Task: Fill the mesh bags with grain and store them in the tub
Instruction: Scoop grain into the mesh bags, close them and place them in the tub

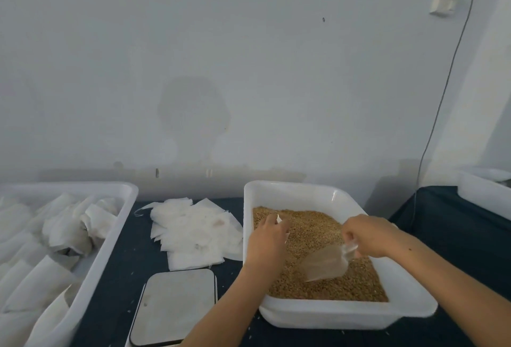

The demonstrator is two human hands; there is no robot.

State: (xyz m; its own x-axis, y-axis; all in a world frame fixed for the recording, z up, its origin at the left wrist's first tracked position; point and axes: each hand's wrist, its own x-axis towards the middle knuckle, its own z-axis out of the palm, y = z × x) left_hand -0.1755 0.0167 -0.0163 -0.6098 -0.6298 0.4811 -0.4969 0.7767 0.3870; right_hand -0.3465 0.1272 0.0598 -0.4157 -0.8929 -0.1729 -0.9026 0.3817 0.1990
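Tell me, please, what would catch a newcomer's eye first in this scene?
Probably the white tray heaped with golden-brown grain, right of centre, where the right hand grips a clear scoop over the grain and the left hand holds a small piece of white material. Next, the loose pile of empty mesh bags on the dark table to its left, and the large white tub of bags at far left.

Bare dark cloth (116, 277) between tub (91, 258) and scale (174, 305), empty bags (193, 233) crowding the grain tray (345, 316)
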